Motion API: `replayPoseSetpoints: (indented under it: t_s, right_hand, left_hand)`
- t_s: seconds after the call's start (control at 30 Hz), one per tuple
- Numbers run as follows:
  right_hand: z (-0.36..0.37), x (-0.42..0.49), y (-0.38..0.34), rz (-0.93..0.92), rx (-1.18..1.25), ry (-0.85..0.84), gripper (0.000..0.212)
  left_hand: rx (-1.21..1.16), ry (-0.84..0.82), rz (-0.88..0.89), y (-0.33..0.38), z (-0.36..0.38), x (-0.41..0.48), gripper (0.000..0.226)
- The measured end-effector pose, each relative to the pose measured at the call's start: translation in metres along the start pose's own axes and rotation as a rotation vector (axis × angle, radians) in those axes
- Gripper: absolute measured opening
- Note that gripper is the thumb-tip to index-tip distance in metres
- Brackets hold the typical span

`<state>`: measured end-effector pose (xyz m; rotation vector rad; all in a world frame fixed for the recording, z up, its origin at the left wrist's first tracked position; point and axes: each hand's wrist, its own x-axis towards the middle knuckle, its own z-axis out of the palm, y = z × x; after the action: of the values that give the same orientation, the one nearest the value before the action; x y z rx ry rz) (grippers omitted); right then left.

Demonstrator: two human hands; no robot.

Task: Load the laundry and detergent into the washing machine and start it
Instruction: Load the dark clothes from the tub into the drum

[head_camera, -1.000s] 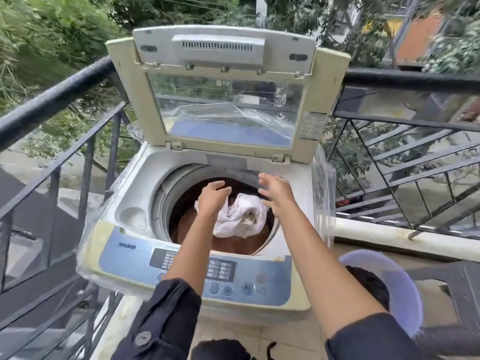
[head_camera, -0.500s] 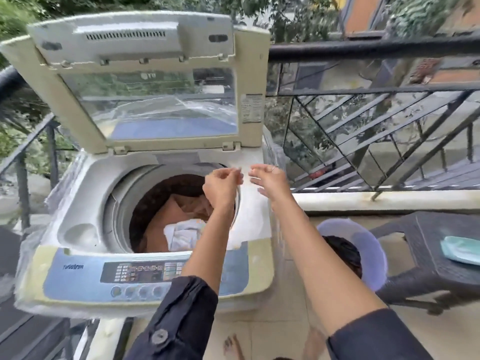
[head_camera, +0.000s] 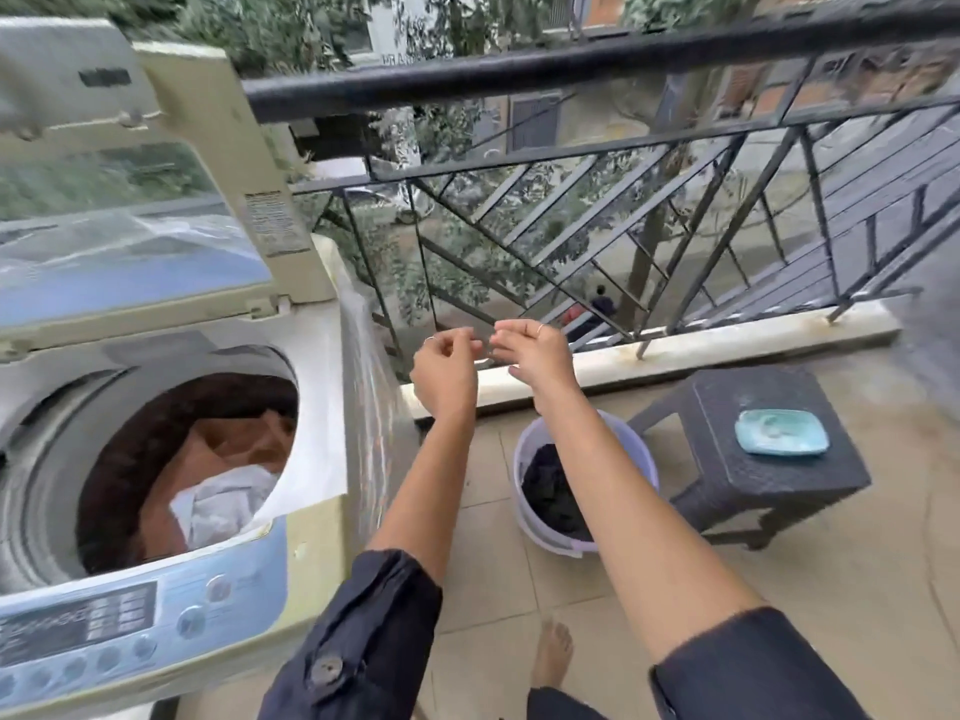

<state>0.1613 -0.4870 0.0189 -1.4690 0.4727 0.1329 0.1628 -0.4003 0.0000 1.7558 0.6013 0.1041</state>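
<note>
Top-loader washing machine [head_camera: 311,537] at left, lid [head_camera: 156,200] hinged up at the back, drum opening facing straight up. Inside the drum: brown laundry [head_camera: 228,439] with a white garment [head_camera: 223,504] on top, toward the front. Control panel [head_camera: 104,631] runs along the near edge.

Both hands are off the machine, raised to its right in front of the balcony railing [head_camera: 571,70]. Left hand [head_camera: 444,368] and right hand [head_camera: 535,358] almost meet at the fingertips, fingers curled; can't tell whether either grip holds anything.

Lilac bucket [head_camera: 524,517] with dark clothes [head_camera: 550,491] on the tiled floor below the right forearm. Dark stool [head_camera: 753,407] just right of it, teal packet [head_camera: 782,432] lying flat on top. Open floor between machine and bucket
</note>
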Motion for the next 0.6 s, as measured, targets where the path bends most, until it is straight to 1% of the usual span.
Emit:
replayPoseSetpoints:
  t_s: [0.33,0.43,0.6]
  right_hand:
    - [-0.105,0.035,0.01,0.024,0.002,0.13,0.02]
    - [-0.127,0.048,0.018,0.053,0.018,0.16,0.015]
    - [-0.161,0.08,0.042,0.109,0.006,0.238,0.012]
  left_hand:
    - [0.05,-0.087,-0.019,-0.008,0.095,-0.028,0.019]
    - [0.073,-0.12,-0.011,-0.016,0.119,-0.026,0.019]
    - [0.132,-0.208,-0.055,-0.039,0.162,-0.013,0.025]
